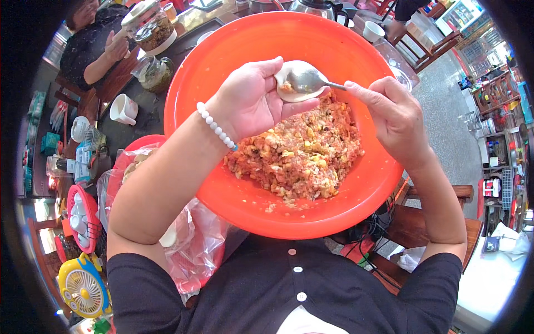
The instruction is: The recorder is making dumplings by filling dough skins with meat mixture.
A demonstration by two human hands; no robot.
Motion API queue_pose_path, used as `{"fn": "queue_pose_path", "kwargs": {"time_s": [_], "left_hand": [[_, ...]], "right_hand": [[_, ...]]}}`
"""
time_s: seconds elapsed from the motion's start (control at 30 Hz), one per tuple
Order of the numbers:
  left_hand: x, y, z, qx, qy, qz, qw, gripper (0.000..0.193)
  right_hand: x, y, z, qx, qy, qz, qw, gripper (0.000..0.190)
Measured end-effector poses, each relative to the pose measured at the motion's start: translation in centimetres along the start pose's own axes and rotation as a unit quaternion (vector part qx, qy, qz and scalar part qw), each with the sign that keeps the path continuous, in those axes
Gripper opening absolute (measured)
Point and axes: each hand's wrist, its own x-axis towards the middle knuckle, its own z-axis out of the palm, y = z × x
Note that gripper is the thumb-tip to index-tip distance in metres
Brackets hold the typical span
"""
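A round dough wrapper (295, 95) lies across the fingers of my left hand (254, 96), palm up over a large orange plastic basin (258, 37). My right hand (396, 117) grips the handle of a metal spoon (306, 79), whose bowl rests on the wrapper. A little filling (287, 87) shows beside the spoon's bowl. Below both hands, the basin holds a mound of chopped filling (296, 158) with yellow bits in it. To the left, partly under my left arm, a red tray holds clear plastic bags (194, 242) with pale wrappers.
Beyond the basin's left side stand a white pitcher (124, 109), a glass teapot (155, 73) and a lidded jar (152, 31). A yellow fan (83, 288) and a pink basket (71, 196) of cups are at left. A person sits at upper left; wooden chair at right (417, 221).
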Motion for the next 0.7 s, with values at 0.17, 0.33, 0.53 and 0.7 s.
{"fn": "queue_pose_path", "kwargs": {"time_s": [0.17, 0.33, 0.53, 0.7], "left_hand": [[0.2, -0.2, 0.1, 0.007, 0.017, -0.004, 1.0, 0.05], [0.1, -0.2, 0.0, 0.037, -0.002, -0.008, 0.999, 0.05], [-0.1, -0.2, 0.3, 0.036, -0.012, -0.008, 0.999, 0.049], [0.0, -0.1, 0.3, 0.02, -0.021, 0.001, 1.0, 0.05]], "right_hand": [[0.2, -0.2, 0.1, 0.059, 0.03, 0.008, 0.998, 0.042], [0.6, 0.5, -0.2, 0.009, -0.023, -0.043, 0.999, 0.042], [0.5, 1.2, -0.9, 0.086, 0.021, 0.04, 0.995, 0.039], [-0.3, 1.1, -0.5, 0.105, 0.0, 0.077, 0.991, 0.03]]}}
